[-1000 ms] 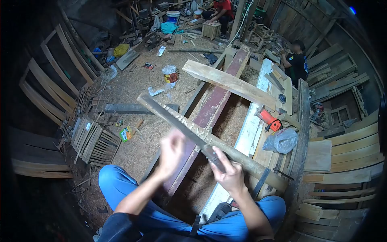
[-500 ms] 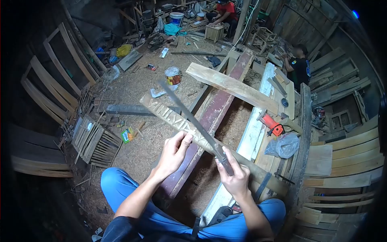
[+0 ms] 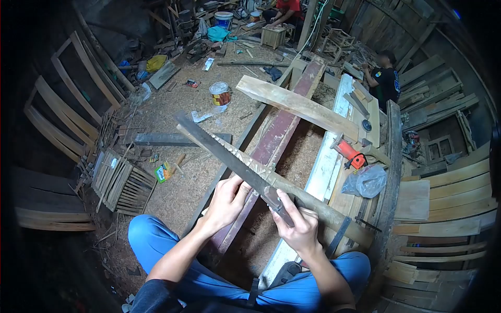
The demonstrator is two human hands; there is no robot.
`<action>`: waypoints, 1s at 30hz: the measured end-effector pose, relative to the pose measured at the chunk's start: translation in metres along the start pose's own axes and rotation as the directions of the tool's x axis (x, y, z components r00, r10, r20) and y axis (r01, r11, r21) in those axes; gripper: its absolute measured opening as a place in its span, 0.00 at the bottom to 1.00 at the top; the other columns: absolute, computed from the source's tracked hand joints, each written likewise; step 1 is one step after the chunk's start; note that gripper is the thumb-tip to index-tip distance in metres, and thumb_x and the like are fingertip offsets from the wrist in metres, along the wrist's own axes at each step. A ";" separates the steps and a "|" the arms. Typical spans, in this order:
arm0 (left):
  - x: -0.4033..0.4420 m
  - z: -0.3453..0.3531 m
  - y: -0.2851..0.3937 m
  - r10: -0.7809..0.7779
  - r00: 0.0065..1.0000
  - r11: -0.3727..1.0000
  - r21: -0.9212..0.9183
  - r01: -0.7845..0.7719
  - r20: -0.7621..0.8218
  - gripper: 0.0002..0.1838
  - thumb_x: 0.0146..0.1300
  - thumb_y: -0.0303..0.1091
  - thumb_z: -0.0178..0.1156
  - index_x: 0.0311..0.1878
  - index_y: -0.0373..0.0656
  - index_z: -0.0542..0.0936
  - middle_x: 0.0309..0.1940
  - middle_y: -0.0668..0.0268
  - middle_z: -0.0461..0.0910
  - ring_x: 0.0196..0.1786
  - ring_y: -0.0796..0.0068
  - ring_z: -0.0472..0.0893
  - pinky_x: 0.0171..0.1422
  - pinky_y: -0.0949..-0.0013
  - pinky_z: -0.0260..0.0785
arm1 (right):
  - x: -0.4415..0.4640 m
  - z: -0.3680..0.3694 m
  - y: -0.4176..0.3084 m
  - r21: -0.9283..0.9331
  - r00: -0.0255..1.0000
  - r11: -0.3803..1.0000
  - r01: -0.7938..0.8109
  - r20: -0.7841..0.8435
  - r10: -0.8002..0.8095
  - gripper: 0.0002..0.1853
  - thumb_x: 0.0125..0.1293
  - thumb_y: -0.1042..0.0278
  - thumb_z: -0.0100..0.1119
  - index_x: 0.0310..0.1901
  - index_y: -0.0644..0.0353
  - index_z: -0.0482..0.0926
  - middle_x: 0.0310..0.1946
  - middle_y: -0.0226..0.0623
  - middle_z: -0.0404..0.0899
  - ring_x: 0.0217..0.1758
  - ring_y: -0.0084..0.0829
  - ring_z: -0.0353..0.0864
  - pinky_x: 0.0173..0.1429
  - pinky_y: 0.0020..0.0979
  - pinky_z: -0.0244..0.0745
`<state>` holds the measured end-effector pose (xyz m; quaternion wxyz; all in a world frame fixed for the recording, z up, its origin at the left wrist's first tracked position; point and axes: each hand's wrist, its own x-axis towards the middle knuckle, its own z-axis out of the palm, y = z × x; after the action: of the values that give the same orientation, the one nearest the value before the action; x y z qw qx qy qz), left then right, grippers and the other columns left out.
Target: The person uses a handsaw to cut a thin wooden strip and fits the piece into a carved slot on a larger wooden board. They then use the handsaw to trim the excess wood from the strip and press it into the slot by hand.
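Note:
My right hand [image 3: 300, 227] is wrapped around the handle of a handsaw [image 3: 224, 154]. Its dark, toothed blade slants up to the left over a long wooden board [image 3: 334, 208]. Most of the board's carved notches are hidden beneath the blade; whether saw and wood touch I cannot tell. My left hand [image 3: 227, 203] is closed at the board's near edge, thumb and fingers pinched just below the saw blade. The board lies across a maroon-painted beam [image 3: 276, 141] and a white-painted beam [image 3: 323, 177].
Right of the beams are a red power tool [image 3: 349, 154] and a clear plastic bag [image 3: 365, 181]. A wide plank [image 3: 297, 107] crosses farther ahead. On the shavings-covered floor stand a paint can [image 3: 219, 94] and a slatted wooden piece [image 3: 122, 182]. Two people sit farther back.
The saw has swung left and turned, so its toothed blade now covers most of the carving. My left hand stays nearly in place at the board.

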<state>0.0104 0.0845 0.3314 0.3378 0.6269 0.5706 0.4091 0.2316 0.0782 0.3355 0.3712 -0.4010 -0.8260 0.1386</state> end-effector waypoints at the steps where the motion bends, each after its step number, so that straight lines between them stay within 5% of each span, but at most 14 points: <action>1: 0.000 0.000 -0.002 0.012 1.000 0.999 0.032 -0.012 -0.007 0.15 0.80 0.39 0.54 0.52 0.35 0.81 0.30 0.52 0.80 0.32 0.61 0.79 0.41 0.59 0.72 | 0.001 0.001 -0.001 0.000 1.000 1.000 0.002 0.000 -0.002 0.27 0.59 0.78 0.73 0.62 0.66 0.82 0.30 0.49 0.87 0.27 0.41 0.90 0.34 0.37 0.82; 3: -0.001 0.001 -0.002 0.023 1.000 1.000 0.011 -0.023 -0.011 0.15 0.80 0.39 0.55 0.51 0.35 0.81 0.29 0.52 0.79 0.31 0.62 0.78 0.40 0.59 0.71 | 0.005 0.004 -0.003 0.088 0.991 0.994 0.069 -0.117 -0.059 0.27 0.59 0.77 0.74 0.62 0.67 0.82 0.28 0.48 0.87 0.26 0.41 0.89 0.33 0.38 0.81; 10: -0.005 0.005 0.000 0.057 0.998 0.998 -0.036 -0.058 -0.021 0.14 0.79 0.38 0.55 0.51 0.35 0.82 0.27 0.52 0.78 0.27 0.63 0.76 0.36 0.59 0.69 | 0.003 0.004 -0.005 0.001 0.996 0.999 0.046 -0.074 -0.046 0.32 0.56 0.72 0.75 0.65 0.59 0.82 0.25 0.43 0.86 0.22 0.40 0.85 0.31 0.36 0.80; 12: -0.007 0.004 0.005 0.044 0.999 0.999 -0.012 -0.044 -0.027 0.13 0.79 0.37 0.56 0.51 0.36 0.82 0.26 0.52 0.78 0.27 0.62 0.76 0.35 0.59 0.69 | 0.004 0.001 -0.008 0.039 1.000 0.999 -0.008 -0.024 0.009 0.28 0.59 0.78 0.73 0.63 0.63 0.82 0.30 0.49 0.87 0.28 0.44 0.89 0.34 0.39 0.82; 22: -0.008 0.021 -0.001 -0.020 0.992 0.992 0.121 0.036 -0.129 0.10 0.75 0.31 0.60 0.52 0.37 0.84 0.31 0.49 0.84 0.25 0.64 0.78 0.34 0.61 0.71 | -0.006 0.007 0.006 0.090 0.989 0.986 -0.142 0.045 0.138 0.28 0.63 0.76 0.71 0.66 0.60 0.79 0.37 0.50 0.89 0.36 0.45 0.92 0.38 0.40 0.86; 23: -0.006 0.014 -0.011 0.153 0.932 0.971 0.223 -0.081 -0.328 0.09 0.76 0.32 0.58 0.49 0.37 0.84 0.31 0.52 0.83 0.26 0.67 0.77 0.34 0.61 0.70 | -0.008 0.001 0.012 0.087 0.989 0.986 -0.140 0.050 0.136 0.28 0.63 0.76 0.71 0.66 0.60 0.79 0.37 0.50 0.89 0.36 0.45 0.92 0.38 0.40 0.86; 24: 0.008 -0.003 -0.020 0.338 0.801 0.922 0.347 -0.175 -0.494 0.10 0.78 0.33 0.56 0.46 0.37 0.83 0.31 0.55 0.83 0.27 0.69 0.75 0.34 0.61 0.69 | -0.005 -0.007 0.021 -0.161 0.884 0.924 -0.345 0.274 0.378 0.27 0.64 0.76 0.69 0.65 0.61 0.79 0.37 0.51 0.89 0.37 0.46 0.92 0.39 0.41 0.86; 25: 0.022 -0.056 0.020 0.112 0.698 0.993 0.100 -0.058 -0.707 0.14 0.82 0.35 0.51 0.39 0.40 0.79 0.28 0.64 0.78 0.29 0.73 0.72 0.32 0.63 0.65 | -0.004 -0.013 0.027 -0.425 0.667 0.774 -0.470 0.403 0.627 0.25 0.65 0.75 0.68 0.65 0.62 0.79 0.38 0.52 0.88 0.38 0.47 0.92 0.41 0.42 0.87; 28: 0.016 -0.076 0.000 0.153 0.750 0.985 0.161 -0.063 -0.644 0.17 0.82 0.40 0.52 0.37 0.39 0.76 0.28 0.70 0.73 0.30 0.79 0.68 0.34 0.68 0.62 | -0.055 0.013 0.083 -0.094 0.843 0.844 -0.527 0.070 0.534 0.21 0.67 0.71 0.67 0.62 0.62 0.82 0.38 0.57 0.88 0.40 0.53 0.91 0.45 0.46 0.86; 30: 0.015 -0.058 -0.016 0.030 0.827 0.999 0.008 -0.031 -0.562 0.19 0.83 0.44 0.52 0.36 0.41 0.75 0.27 0.75 0.69 0.32 0.84 0.65 0.36 0.73 0.59 | -0.025 0.004 0.048 -0.113 0.862 0.867 -0.485 0.108 0.496 0.23 0.67 0.71 0.68 0.64 0.62 0.80 0.42 0.58 0.87 0.43 0.52 0.91 0.47 0.44 0.86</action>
<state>-0.0490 0.0987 0.3443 0.1490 0.4879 0.6343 0.5809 0.2654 0.0907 0.2946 0.2511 -0.6025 -0.7247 0.2209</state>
